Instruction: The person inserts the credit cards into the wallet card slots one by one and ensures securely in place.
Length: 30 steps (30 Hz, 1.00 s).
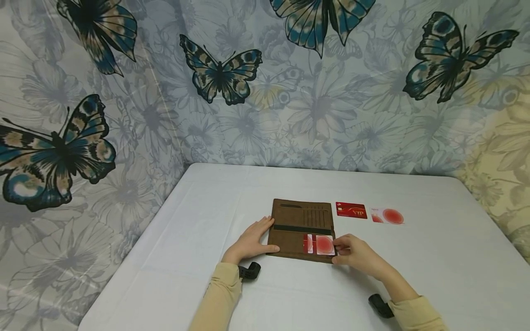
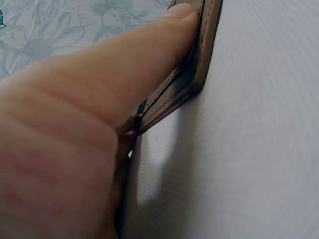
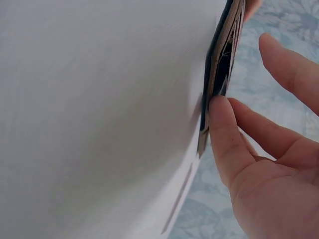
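An opened brown wallet (image 1: 285, 246) lies on the white table, its row of card slots in the far half. In the near half's right side sits a white card with a red circle (image 1: 325, 245), next to red and white card strips (image 1: 308, 243). My left hand (image 1: 250, 240) rests at the wallet's left edge, its thumb (image 2: 149, 47) pressing on the near left corner and its fingers stretched along the side. At the right edge, fingertips of my right hand (image 1: 358, 253) touch the wallet beside the circle card; the right thumb (image 3: 284, 64) stands apart from it.
Right of the wallet's far half lie a red VIP card (image 1: 351, 210) and a white card with red circles (image 1: 387, 216). Black wrist cameras (image 1: 250, 271) are worn at both wrists. A butterfly-patterned cloth (image 1: 290, 115) hangs behind the table.
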Each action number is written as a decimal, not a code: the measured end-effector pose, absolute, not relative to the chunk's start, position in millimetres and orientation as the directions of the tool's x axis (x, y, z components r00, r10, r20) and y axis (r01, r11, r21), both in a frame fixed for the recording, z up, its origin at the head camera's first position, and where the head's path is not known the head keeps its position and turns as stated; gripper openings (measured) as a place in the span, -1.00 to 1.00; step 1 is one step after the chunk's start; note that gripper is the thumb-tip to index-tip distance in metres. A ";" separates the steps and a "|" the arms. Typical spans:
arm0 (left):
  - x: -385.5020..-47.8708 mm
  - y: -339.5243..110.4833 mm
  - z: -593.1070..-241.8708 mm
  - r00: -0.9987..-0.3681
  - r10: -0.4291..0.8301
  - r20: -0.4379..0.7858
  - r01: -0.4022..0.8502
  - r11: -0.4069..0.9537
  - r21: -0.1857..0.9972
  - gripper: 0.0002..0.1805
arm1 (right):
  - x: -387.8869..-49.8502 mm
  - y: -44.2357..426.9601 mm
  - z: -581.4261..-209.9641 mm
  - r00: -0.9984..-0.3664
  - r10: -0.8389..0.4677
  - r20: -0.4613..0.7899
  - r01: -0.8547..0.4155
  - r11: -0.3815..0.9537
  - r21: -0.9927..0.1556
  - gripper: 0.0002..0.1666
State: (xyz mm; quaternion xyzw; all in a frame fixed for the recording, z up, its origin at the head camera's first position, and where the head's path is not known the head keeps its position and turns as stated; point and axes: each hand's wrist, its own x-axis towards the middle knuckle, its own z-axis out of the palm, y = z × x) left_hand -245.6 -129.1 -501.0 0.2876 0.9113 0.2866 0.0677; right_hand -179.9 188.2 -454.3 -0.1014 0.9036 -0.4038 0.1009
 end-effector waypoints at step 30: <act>-245.1 -128.1 -499.8 -0.828 0.560 0.034 0.481 0.677 0.558 -0.02 | -177.9 178.2 -453.3 -0.964 -0.233 -0.127 -0.047 0.619 -0.784 -0.34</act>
